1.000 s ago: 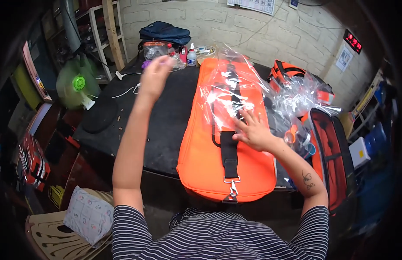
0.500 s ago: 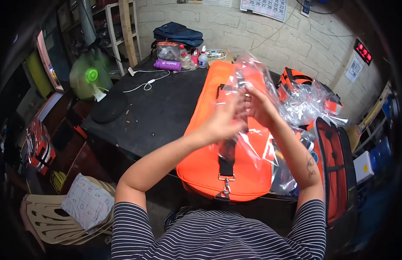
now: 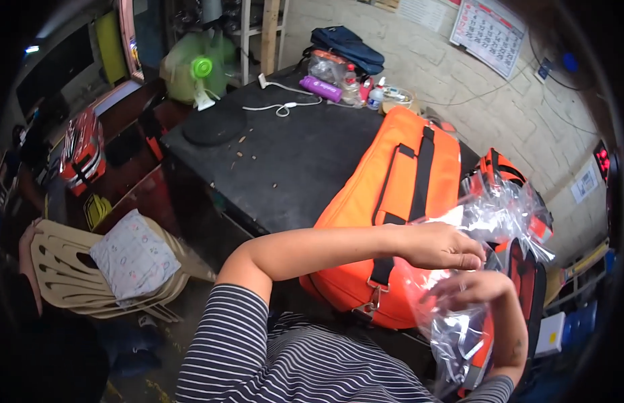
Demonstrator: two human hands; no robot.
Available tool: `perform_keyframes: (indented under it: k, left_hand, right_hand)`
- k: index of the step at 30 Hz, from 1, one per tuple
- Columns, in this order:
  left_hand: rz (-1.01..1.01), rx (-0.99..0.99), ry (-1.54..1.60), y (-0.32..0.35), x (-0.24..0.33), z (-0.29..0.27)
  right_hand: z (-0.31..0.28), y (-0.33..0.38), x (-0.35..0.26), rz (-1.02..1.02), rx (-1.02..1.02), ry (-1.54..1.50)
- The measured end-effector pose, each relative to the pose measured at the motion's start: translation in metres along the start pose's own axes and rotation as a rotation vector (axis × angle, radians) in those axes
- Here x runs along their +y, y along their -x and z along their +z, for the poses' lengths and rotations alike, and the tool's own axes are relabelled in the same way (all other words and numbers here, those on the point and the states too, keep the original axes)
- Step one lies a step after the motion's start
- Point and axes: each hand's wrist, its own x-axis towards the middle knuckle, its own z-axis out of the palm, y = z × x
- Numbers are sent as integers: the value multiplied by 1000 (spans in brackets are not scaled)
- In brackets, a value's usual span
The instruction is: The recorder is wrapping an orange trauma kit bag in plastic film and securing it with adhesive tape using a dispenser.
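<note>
Clear crinkled plastic film [image 3: 456, 336] is now shifted toward lower right; long orange fabric bag [image 3: 400, 195], right of centre, is largely bared. Left hand [image 3: 446, 246], right hand [image 3: 478, 287]: fingers bent at film; whether gripped cannot be told.

The head fisheye (wide) looks down over the orange bag [image 3: 401, 195].

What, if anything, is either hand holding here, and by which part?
Clear plastic is gathered around the left hand and right hand, but whether either grips it, and at which part, cannot be told.
</note>
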Motion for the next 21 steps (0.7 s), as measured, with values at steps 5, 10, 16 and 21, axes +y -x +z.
perform_keyframes:
  k: [5, 10, 16, 21]
  left_hand:
    - [172, -37, -305, -3, -31, 23]
    - [241, 140, -284, -39, -22, 35]
    - [289, 145, -641, -59, -1, 51]
    - [427, 416, -364, -68, 30, 83]
  right_hand:
    - [38, 98, 20, -65, 533, -387]
    - [59, 146, 27, -278, 1076, -174]
    - [60, 160, 33, -55, 1586, 130]
    - [75, 139, 27, -206, 1723, 409]
